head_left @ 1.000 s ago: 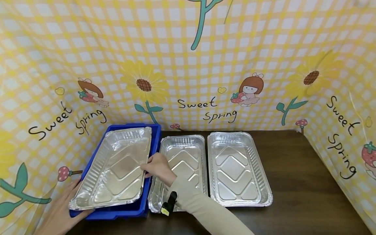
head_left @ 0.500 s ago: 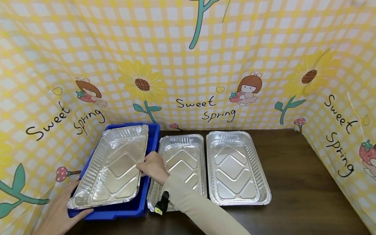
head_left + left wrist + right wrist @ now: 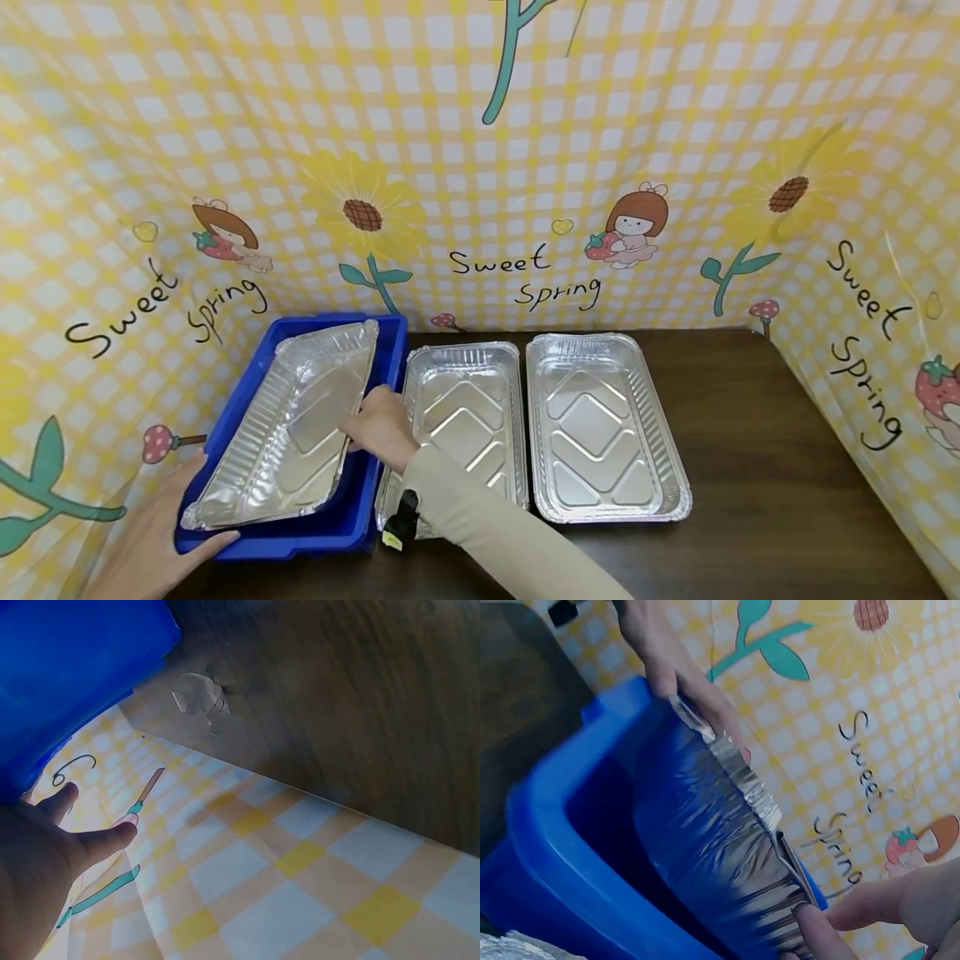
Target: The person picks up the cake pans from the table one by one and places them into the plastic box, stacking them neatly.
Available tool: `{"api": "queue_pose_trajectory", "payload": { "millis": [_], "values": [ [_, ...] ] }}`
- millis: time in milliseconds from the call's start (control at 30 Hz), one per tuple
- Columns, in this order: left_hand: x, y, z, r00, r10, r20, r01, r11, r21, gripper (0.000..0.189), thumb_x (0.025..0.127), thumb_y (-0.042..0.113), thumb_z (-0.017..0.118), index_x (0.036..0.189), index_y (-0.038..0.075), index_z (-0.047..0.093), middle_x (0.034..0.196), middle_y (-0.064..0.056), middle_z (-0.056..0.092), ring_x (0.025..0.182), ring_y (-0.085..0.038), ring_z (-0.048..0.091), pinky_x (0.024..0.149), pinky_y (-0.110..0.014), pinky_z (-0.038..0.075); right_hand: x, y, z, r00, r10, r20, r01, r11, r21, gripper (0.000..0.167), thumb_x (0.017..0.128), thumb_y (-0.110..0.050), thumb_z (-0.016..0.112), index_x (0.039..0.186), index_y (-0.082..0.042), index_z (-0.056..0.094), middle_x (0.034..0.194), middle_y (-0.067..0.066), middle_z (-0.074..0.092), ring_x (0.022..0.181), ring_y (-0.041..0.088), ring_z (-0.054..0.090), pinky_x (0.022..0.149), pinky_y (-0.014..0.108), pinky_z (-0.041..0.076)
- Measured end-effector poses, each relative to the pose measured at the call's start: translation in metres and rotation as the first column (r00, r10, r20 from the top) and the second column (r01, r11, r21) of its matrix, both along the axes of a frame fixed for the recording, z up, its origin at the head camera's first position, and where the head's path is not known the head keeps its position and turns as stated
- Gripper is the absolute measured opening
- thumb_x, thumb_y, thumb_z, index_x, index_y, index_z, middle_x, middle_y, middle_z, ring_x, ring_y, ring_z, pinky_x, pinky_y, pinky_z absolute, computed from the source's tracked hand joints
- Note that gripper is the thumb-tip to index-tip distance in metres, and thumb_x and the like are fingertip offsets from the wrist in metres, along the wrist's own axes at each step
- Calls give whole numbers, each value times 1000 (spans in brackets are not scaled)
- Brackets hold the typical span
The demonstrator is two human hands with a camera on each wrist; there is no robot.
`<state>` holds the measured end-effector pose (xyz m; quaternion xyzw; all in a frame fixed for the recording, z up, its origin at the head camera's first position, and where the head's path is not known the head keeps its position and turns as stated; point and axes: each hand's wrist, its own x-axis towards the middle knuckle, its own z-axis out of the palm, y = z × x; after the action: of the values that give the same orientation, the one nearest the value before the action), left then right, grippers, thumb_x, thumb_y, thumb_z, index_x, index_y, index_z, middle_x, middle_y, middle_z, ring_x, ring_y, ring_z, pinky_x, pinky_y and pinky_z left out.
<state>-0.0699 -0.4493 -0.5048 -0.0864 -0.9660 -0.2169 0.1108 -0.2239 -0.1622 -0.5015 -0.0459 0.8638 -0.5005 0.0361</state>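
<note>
My right hand (image 3: 378, 429) pinches the right long rim of a foil tray (image 3: 300, 425). Tilted, with its right side raised, the tray lies over the blue bin (image 3: 281, 546) at the left. Between finger and thumb the crimped foil rim shows in the right wrist view, and the tray's underside (image 3: 720, 832) faces the bin's dark inside. My left hand (image 3: 153, 533) rests at the bin's near left corner, fingers spread along the outer side and thumb stretched along the front rim. Part of the bin (image 3: 75, 675) fills the upper left of the left wrist view.
Two more foil trays, a middle one (image 3: 465, 408) and a right one (image 3: 592, 417), sit side by side on the dark wooden table (image 3: 735, 433). My right forearm crosses over the middle tray. A yellow checked cloth (image 3: 480, 167) surrounds the table behind and at both sides.
The held tray's right side has moved left and tipped up more steeply, sinking its left side into the bin. My right hand moved left with it; the left hand stayed at the corner.
</note>
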Motion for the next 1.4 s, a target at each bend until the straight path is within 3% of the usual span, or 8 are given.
{"api": "queue_pose_trajectory", "payload": {
  "millis": [133, 267, 367, 500, 667, 800, 1033, 1400],
  "values": [
    [-2, 1, 1, 1000, 0, 3, 0, 1000, -4, 113, 83, 34, 90, 167, 3, 21, 160, -39, 32, 139, -65, 33, 130, -46, 0, 0, -9, -2, 999, -23, 32, 20, 996, 85, 24, 76, -23, 85, 87, -15, 66, 44, -9, 59, 37, 5, 60, 63, 24, 57],
    [-3, 2, 2, 1000, -8, -11, 8, 1000, -7, 112, 81, 31, 91, 166, 2, 24, 157, -39, 34, 138, -64, 35, 126, -27, -4, -3, -9, -10, 1000, -6, -30, 10, 992, 124, 19, 76, -24, 80, 67, -20, 64, 48, -9, 62, 41, 5, 61, 55, 30, 56],
    [-4, 4, 3, 1000, -4, -3, 4, 1000, -10, 111, 82, 31, 90, 166, 2, 24, 157, -38, 34, 134, -64, 37, 130, -43, 1, -6, -6, -13, 999, 29, -15, -27, 995, 94, 31, 78, -26, 78, 55, -23, 56, 48, -10, 60, 43, 8, 59, 50, 34, 52],
    [-5, 4, 4, 1000, 0, 5, 0, 1000, -10, 111, 82, 31, 89, 166, 4, 23, 159, -38, 32, 133, -64, 37, 125, -67, 8, 10, 12, 25, 998, 57, 10, -58, 998, 40, 39, 80, -20, 77, 52, -17, 51, 46, -6, 58, 45, 15, 59, 48, 35, 49],
    [-6, 1, 2, 998, -42, -37, 41, 999, -20, 111, 80, 29, 90, 167, 5, 25, 161, -36, 31, 143, -62, 31, 129, -43, -3, 42, 38, 85, 993, 62, 98, -55, 995, -82, 44, 84, -13, 83, 55, -12, 49, 52, 4, 62, 47, 16, 67, 45, 26, 47],
    [-7, -2, 0, 993, -90, -77, 86, 995, -46, 111, 78, 28, 92, 166, 6, 28, 161, -35, 32, 159, -37, 18, 117, -15, -5, 49, 48, 94, 988, 42, 149, -23, 992, -126, 28, 88, -18, 84, 78, -5, 63, 78, 12, 72, 51, 17, 72, 48, 24, 55],
    [-10, -3, 1, 986, -121, -116, 114, 992, -62, 109, 75, 26, 93, 164, 6, 33, 157, -35, 39, 152, 6, 6, 111, -8, -1, 47, 68, 88, 986, 87, 144, -53, 973, -227, 36, 93, -18, 80, 115, 6, 66, 93, 10, 72, 59, 25, 76, 60, 32, 62],
    [-13, 0, 1, 995, -84, -45, 80, 994, -71, 97, 87, 28, 85, 164, 3, 32, 164, -35, 31, 151, -56, 25, 125, -31, -10, 53, 117, 77, 974, 198, 107, -149, 924, -352, 36, 87, 5, 67, 123, 8, 64, 105, 12, 66, 69, 27, 73, 61, 31, 63]
  ]
}}
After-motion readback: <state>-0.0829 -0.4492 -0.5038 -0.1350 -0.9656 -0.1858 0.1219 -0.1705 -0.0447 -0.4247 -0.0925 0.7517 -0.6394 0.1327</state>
